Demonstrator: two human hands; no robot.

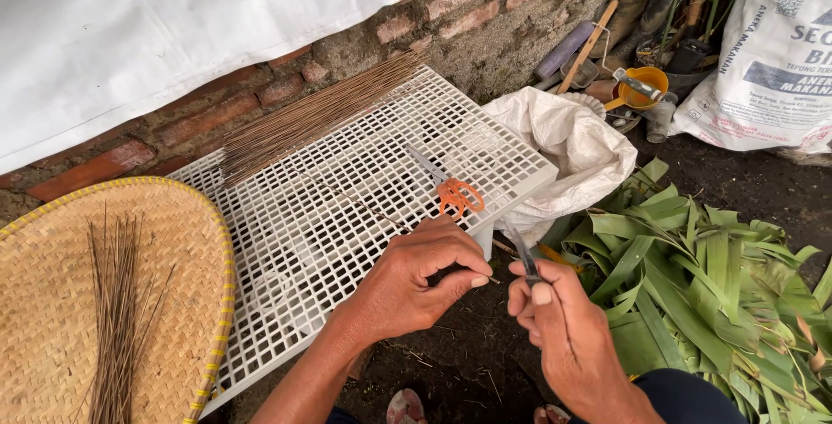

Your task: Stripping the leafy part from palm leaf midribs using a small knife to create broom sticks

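My left hand (414, 281) pinches one end of a thin brown leaf rib (364, 207) that stretches away across the white plastic grid (295, 242). My right hand (559, 324) grips a small knife (520, 249), its blade pointing up and close to the pinched end of the rib. Orange-handled scissors (451, 188) lie on the grid just beyond my left hand. A bundle of brown ribs (316, 116) rests along the grid's far edge by the brick wall.
A woven bamboo tray (52, 303) with several ribs on it lies at the left. A pile of green leaves (702, 285) lies at the right. A white sack (581, 151), a printed bag (767, 51) and tools with an orange cup (643, 86) stand behind. My sandalled feet (407, 407) show below.
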